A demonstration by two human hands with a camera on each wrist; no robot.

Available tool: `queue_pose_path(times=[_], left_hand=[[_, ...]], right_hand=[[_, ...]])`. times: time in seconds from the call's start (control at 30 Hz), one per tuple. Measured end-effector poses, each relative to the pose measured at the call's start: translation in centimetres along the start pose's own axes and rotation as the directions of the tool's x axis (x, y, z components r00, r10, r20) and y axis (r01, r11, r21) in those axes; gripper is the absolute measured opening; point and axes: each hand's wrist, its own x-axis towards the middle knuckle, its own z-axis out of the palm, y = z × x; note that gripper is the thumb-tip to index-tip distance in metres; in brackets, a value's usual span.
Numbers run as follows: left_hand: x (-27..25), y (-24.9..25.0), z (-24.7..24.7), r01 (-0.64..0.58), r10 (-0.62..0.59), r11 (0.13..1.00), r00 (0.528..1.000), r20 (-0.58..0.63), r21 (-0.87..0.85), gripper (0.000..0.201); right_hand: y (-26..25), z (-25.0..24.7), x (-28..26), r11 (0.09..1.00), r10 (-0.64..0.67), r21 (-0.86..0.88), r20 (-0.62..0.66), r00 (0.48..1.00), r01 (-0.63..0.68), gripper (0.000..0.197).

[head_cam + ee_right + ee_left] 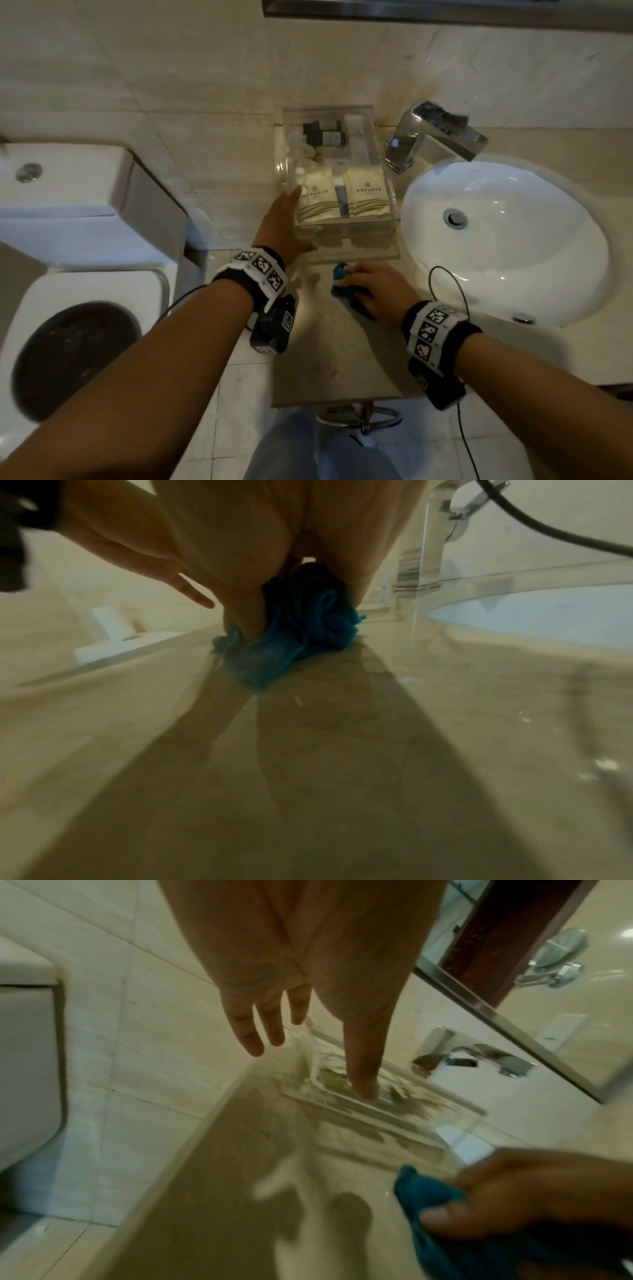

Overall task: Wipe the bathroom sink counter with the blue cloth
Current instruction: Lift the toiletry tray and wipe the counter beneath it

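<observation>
The blue cloth (pixel 342 275) (pixel 301 631) lies bunched on the beige counter (pixel 329 346) just in front of a clear tray (pixel 346 238). My right hand (pixel 363 284) grips the cloth and presses it down on the counter; its thumb (pixel 441 1221) pinches the fabric (pixel 421 1191). My left hand (pixel 295 222) (pixel 308 1066) rests at the tray's front left corner with straight fingers. Its fingers lie along the left wall and the thumb along the front wall (pixel 394 1112).
The tray holds small bottles and white sachets. A white sink basin (pixel 513 267) and a chrome faucet (pixel 431 137) are to the right. A toilet (pixel 85 274) stands left, below the counter end. A black cable (pixel 445 277) loops over the basin rim.
</observation>
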Motion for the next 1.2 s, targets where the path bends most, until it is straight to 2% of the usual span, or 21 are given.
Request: queue_pose_path(times=[0.07,0.2,0.27,0.33,0.4,0.43,0.5,0.57,0.67,0.73,0.8,0.93,1.07,1.13,1.2], left_hand=[[-1.7,0.0,1.2,-0.018,0.016,0.997,0.999,0.035,0.076,0.107],[-4.7,0.1,3.2,-0.035,0.003,0.968,0.992,0.127,0.25,0.11],[-5.8,0.1,4.3,-0.059,-0.007,0.935,0.983,0.185,0.35,0.112],[-6.7,-0.1,5.5,-0.145,-0.003,0.875,0.953,0.303,0.461,0.118],[-7.8,-0.3,6.9,-0.192,-0.077,0.814,0.9,0.43,0.548,0.13],[-8.2,-0.3,7.4,-0.191,-0.122,0.79,0.882,0.455,0.582,0.137],[-8.7,-0.1,8.0,-0.185,-0.165,0.756,0.875,0.456,0.628,0.146],[-8.7,0.0,8.1,-0.161,-0.185,0.756,0.877,0.444,0.634,0.149],[-8.6,0.0,8.1,-0.125,-0.202,0.769,0.883,0.424,0.627,0.151],[-8.5,0.3,8.1,-0.106,-0.217,0.772,0.883,0.417,0.627,0.152],[-8.4,0.8,7.9,-0.086,-0.233,0.778,0.88,0.414,0.622,0.153],[-8.3,1.3,7.7,-0.055,-0.248,0.79,0.882,0.401,0.61,0.155],[-8.3,1.8,7.7,-0.021,-0.281,0.79,0.876,0.392,0.613,0.155],[-8.4,2.1,7.6,-0.01,-0.289,0.795,0.872,0.394,0.607,0.154],[-8.5,2.1,7.6,-0.002,-0.289,0.798,0.876,0.386,0.602,0.153]], right_hand=[[1.5,-0.9,-0.2,0.999,0.052,-0.011,-0.007,0.999,-0.052,0.034],[4.2,-2.0,-0.8,0.955,0.285,-0.01,-0.224,0.932,-0.295,0.039],[3.3,-1.3,-0.9,0.933,0.319,-0.1,-0.209,0.924,-0.345,0.04],[1.8,-0.3,-1.2,0.941,0.279,-0.148,-0.174,0.944,-0.305,0.04],[0.8,1.1,-1.9,0.972,0.172,-0.148,-0.081,0.982,-0.183,0.042],[0.9,1.8,-2.4,0.983,0.112,-0.146,-0.015,0.994,-0.113,0.041],[1.7,1.9,-3.4,0.995,0.012,-0.102,0.039,0.999,-0.008,0.036],[3.3,0.8,-3.8,0.999,-0.004,-0.048,-0.045,0.999,0.002,0.032],[6.1,-0.7,-4.0,0.981,0.193,0.041,-0.252,0.948,-0.189,0.031],[6.4,-0.2,-3.9,0.959,0.283,0.066,-0.296,0.912,-0.276,0.031],[5.4,1.3,-3.8,0.965,0.262,0.057,-0.259,0.93,-0.256,0.032],[2.6,4.1,-4.0,0.992,0.105,-0.067,-0.083,0.991,-0.11,0.038],[2.7,4.6,-6.2,0.998,-0.056,-0.033,-0.045,0.997,0.055,0.034],[4.3,3.3,-7.8,0.998,0.011,-0.053,-0.065,0.998,-0.015,0.035],[6.6,1.5,-9.5,0.989,0.144,-0.007,-0.164,0.976,-0.147,0.032]])
